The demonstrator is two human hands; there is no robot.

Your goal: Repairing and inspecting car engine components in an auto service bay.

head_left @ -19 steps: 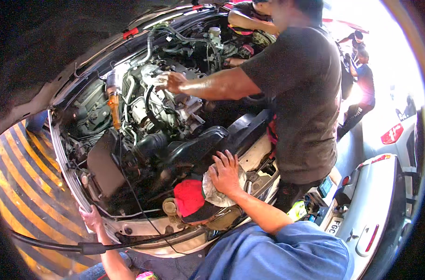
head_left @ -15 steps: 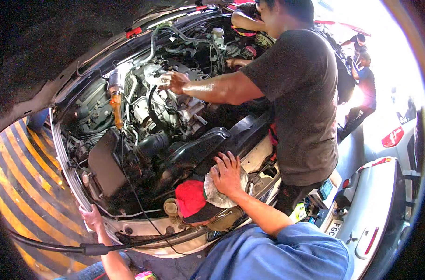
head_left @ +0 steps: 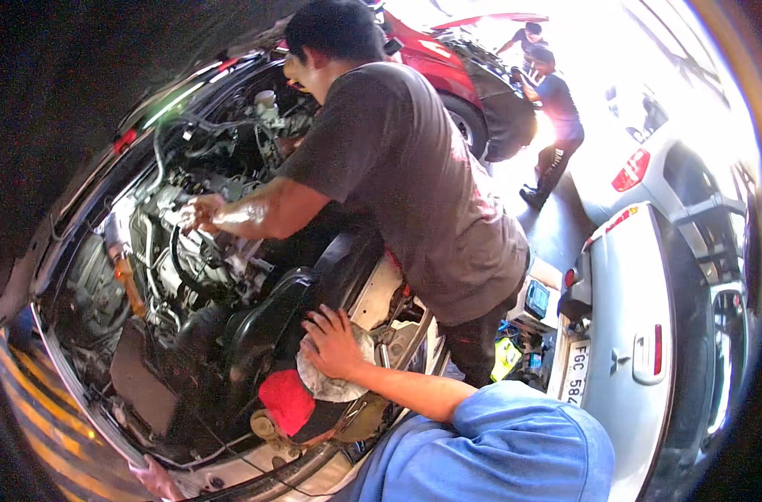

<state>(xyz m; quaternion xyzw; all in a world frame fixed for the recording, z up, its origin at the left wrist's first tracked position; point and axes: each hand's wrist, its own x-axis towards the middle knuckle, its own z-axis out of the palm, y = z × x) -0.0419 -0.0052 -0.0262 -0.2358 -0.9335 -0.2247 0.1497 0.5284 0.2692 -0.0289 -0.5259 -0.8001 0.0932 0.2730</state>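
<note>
My right hand [head_left: 335, 343] lies palm down on a crumpled grey cloth [head_left: 335, 386] at the near right side of the open engine bay [head_left: 188, 276], fingers spread and curled over it. A red cap-like part [head_left: 286, 400] sits just left of the cloth. My left hand [head_left: 157, 481] shows only partly at the bottom edge, resting on the car's front rim [head_left: 79, 393]; its fingers are hidden. A co-worker in a dark grey shirt [head_left: 414, 176] leans over the engine from the right, one hand [head_left: 198, 213] on the engine's top.
The raised hood [head_left: 79, 100] fills the upper left. A silver car's rear [head_left: 640, 335] stands close on the right, a red car [head_left: 448, 75] behind it. Another person in blue [head_left: 556, 117] bends at the far back. Yellow floor stripes [head_left: 21, 410] run at the lower left.
My head has turned, so the engine bay now sits further left and the co-worker looms larger. My right hand stays on the cloth. The co-worker's hand stays on the engine.
</note>
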